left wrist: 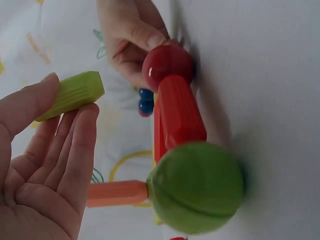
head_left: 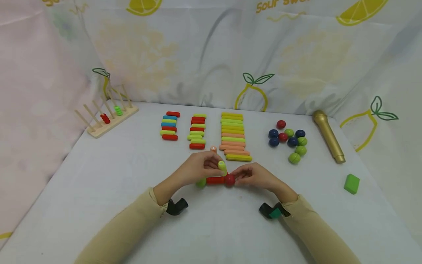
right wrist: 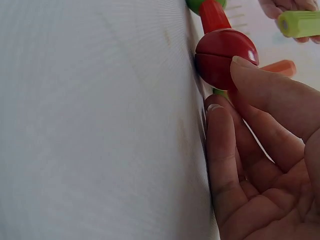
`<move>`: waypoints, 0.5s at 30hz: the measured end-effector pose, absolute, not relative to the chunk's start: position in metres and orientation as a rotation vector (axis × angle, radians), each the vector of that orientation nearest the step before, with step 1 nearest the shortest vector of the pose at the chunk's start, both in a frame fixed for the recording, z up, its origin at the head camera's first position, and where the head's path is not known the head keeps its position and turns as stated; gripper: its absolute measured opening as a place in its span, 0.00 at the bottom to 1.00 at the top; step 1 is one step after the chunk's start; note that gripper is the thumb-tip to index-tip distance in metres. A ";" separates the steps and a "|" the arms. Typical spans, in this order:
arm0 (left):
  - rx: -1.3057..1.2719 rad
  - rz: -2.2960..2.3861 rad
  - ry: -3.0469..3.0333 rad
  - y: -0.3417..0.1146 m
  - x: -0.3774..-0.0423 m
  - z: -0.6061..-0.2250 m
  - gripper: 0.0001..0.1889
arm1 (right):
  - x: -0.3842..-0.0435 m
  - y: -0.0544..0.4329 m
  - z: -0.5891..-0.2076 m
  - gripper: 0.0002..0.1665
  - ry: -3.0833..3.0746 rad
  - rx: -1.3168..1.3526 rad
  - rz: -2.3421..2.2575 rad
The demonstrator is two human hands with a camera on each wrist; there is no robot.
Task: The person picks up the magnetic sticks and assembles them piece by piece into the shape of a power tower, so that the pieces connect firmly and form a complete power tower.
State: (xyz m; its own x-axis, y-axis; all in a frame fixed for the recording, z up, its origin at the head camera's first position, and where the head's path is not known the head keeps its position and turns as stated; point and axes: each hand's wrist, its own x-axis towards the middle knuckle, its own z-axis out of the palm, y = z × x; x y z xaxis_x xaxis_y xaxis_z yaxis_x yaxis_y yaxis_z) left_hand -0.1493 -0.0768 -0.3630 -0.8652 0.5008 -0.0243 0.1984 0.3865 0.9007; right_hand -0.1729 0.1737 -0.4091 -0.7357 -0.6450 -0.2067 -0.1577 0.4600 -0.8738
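My left hand [head_left: 196, 169] pinches a short lime-green stick [left wrist: 75, 95] between thumb and fingers, above a small assembly on the table. In that assembly a red stick [head_left: 215, 180] joins a red ball [right wrist: 227, 57] to a green ball [left wrist: 197, 187]. From the green ball an orange stick [left wrist: 117, 193] rises upright. My right hand [head_left: 258, 176] grips the red ball from its right side, thumb on top and fingers beside it. The left hand partly hides the green ball in the head view.
Behind the hands lie columns of short sticks [head_left: 197, 136] and longer sticks [head_left: 232, 135]. Loose red, blue and green balls [head_left: 292, 142] sit to the right, near a gold microphone [head_left: 329, 137] and a green block [head_left: 351, 183]. A wooden peg rack [head_left: 112, 124] stands far left.
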 end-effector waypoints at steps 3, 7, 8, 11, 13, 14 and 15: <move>0.664 1.413 2.365 -0.064 -0.148 -0.367 0.13 | -0.173 0.173 -0.409 0.18 2.184 -0.659 -1.249; 0.703 1.355 2.392 -0.055 -0.147 -0.370 0.11 | -0.173 0.172 -0.409 0.17 2.175 -0.647 -1.261; 0.711 1.347 2.395 -0.054 -0.147 -0.371 0.10 | -0.173 0.172 -0.409 0.17 2.176 -0.644 -1.258; 0.714 1.327 2.401 -0.051 -0.148 -0.373 0.10 | -0.173 0.172 -0.409 0.16 2.180 -0.637 -1.252; 0.708 1.324 2.402 -0.051 -0.148 -0.373 0.12 | -0.172 0.172 -0.408 0.16 2.174 -0.638 -1.251; 0.701 1.324 2.408 -0.053 -0.148 -0.373 0.13 | -0.172 0.172 -0.408 0.16 2.172 -0.639 -1.250; 0.691 1.328 2.411 -0.056 -0.149 -0.372 0.14 | -0.171 0.172 -0.407 0.17 2.168 -0.639 -1.252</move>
State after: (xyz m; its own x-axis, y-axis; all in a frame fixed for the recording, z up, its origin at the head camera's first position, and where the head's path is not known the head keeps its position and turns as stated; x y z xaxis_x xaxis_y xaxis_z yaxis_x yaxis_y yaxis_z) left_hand -0.1491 -0.0559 -0.3717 -0.8385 0.5440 -0.0309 0.2646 0.4562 0.8496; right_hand -0.1715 0.1723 -0.4074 -0.7351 -0.6404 -0.2226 -0.1272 0.4528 -0.8825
